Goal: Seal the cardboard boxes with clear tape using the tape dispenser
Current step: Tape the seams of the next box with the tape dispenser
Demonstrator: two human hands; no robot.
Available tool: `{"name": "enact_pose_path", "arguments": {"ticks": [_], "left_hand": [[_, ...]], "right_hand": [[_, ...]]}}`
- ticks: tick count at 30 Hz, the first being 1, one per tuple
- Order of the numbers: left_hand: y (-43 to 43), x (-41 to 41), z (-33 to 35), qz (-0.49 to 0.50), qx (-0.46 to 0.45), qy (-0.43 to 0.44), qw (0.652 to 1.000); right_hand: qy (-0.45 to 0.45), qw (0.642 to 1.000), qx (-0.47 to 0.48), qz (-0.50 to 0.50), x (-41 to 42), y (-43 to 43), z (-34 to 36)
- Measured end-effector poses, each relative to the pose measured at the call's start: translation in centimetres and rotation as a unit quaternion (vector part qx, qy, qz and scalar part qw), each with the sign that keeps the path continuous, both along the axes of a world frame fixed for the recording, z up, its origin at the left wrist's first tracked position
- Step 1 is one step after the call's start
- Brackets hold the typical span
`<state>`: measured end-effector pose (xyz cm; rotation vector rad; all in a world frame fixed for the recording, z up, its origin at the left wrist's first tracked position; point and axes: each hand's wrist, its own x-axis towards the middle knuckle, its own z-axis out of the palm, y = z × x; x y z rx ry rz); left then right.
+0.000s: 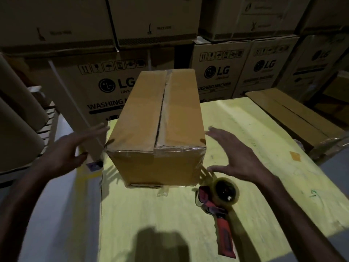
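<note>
The red-handled tape dispenser (217,205) lies on the yellow tabletop (151,224). Just beyond it, the right hand (239,157) and left hand (69,150) flank the taped cardboard box (160,120), each grip spread open and empty. LG washing-machine cartons (217,72) are stacked behind.

Head view, dim light. Left hand (69,150) and right hand (239,159): both bare. Left forearm (24,201) and right forearm (302,220): bare along their whole visible length, down to the bottom corners of the frame; lean, long in shape. Fingers slender. Left fingertips motion-blurred, detail not readable; right hand sharper, four fingers and thumb countable
</note>
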<state>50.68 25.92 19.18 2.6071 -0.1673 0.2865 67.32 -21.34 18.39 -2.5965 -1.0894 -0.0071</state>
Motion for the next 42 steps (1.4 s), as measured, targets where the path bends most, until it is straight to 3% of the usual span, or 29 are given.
{"name": "enact_pose_path", "arguments": {"ticks": [3, 8, 17, 23, 25, 28, 31, 35, 39, 42], "left_hand": [[-0.1, 1.7, -2.9, -0.039, 0.034, 0.029, 0.998], [-0.5, 4.2, -3.9, -0.088, 0.065, -0.009, 0.994], [-1.8, 6.8, -3.5, -0.098, 0.034, -0.056, 0.993], [-3.7, 7.1, -4.2, -0.059, -0.064, -0.094, 0.992], [-3.9, 6.9, -5.2, -0.058, -0.018, -0.101, 0.993], [-3.8, 6.4, -7.3, -0.035, 0.128, -0.099, 0.986], [-4.1, 5.6, -7.5, 0.000, 0.172, -0.077, 0.982], [-5.4, 6.1, -5.6, -0.046, 0.050, -0.020, 0.997], [-8.2, 9.1, -4.1, -0.086, 0.083, 0.028, 0.992], [-9.5, 10.5, -3.7, -0.092, 0.101, 0.012, 0.991]], "right_hand": [[-0.024, 0.993, -0.090, 0.075, 2.8, 2.2, -0.9], [-0.073, 0.987, -0.093, 0.107, 5.0, 3.4, -1.8], [-0.046, 0.997, -0.029, 0.048, 7.2, 5.0, -1.4], [-0.131, 0.988, 0.027, 0.076, 8.2, 4.2, -2.7], [-0.154, 0.984, 0.036, 0.086, 8.4, 4.2, -3.1], [-0.177, 0.978, 0.034, 0.107, 8.3, 4.3, -4.1], [-0.155, 0.980, 0.046, 0.120, 7.5, 4.0, -4.6], [-0.052, 0.992, 0.023, 0.115, 6.6, 5.2, -2.6], [-0.009, 0.980, -0.101, 0.174, 6.2, 9.7, -1.3], [-0.003, 0.979, -0.101, 0.179, 6.2, 11.8, -0.8]]}}
